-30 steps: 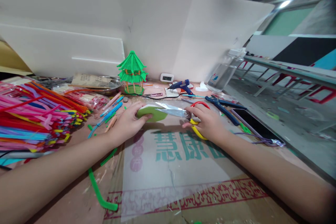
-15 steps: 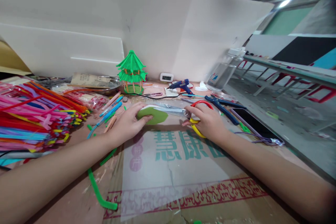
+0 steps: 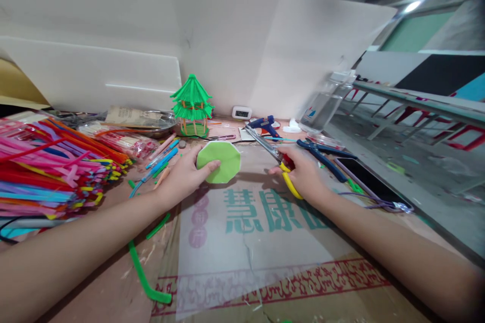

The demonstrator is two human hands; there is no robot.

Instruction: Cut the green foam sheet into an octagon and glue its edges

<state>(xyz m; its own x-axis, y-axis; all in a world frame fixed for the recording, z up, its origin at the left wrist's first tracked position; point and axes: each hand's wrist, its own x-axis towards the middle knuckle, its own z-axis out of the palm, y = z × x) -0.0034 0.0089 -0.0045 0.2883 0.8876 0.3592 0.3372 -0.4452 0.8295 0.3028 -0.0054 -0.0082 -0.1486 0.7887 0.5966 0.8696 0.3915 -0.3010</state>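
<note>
Light-green octagon in left hand, scissors in right, gap between

Light-green, flat, many-sided piece with a pale rim (image 3: pixel 228 160) is clamped in the left hand (image 3: pixel 187 171), thumb on the front face, other fingers mostly hidden behind. Broad face turned to the camera; roughly as wide as tall, so no clear long axis. Material unclear, maybe card or foam.

Metal-bladed scissors with yellow and red handles (image 3: pixel 267 145) are gripped in the right hand (image 3: pixel 305 174); the exact finger placement in the loops can't be made out. Blades look together or nearly so.

Key relation: piece lies left of the scissors, left hand nearer (holding it), right hand well off to its right. Scissors' long axis slants from handles, near right, to tips, far left; tips point past the piece's upper right edge rather than at it. Blades and piece apart, hands apart.

Both held over a translucent sheet (image 3: pixel 212 267) on printed brown cardboard (image 3: pixel 329 303). Behind: bright-green tiered model pavilion (image 3: pixel 192 106), left of the blue glue gun (image 3: pixel 267 124). Dark-blue-handled pliers (image 3: pixel 322 154) lie just beyond the right hand; bent green fuzzy strip (image 3: pixel 142 277) near the left forearm.
</note>
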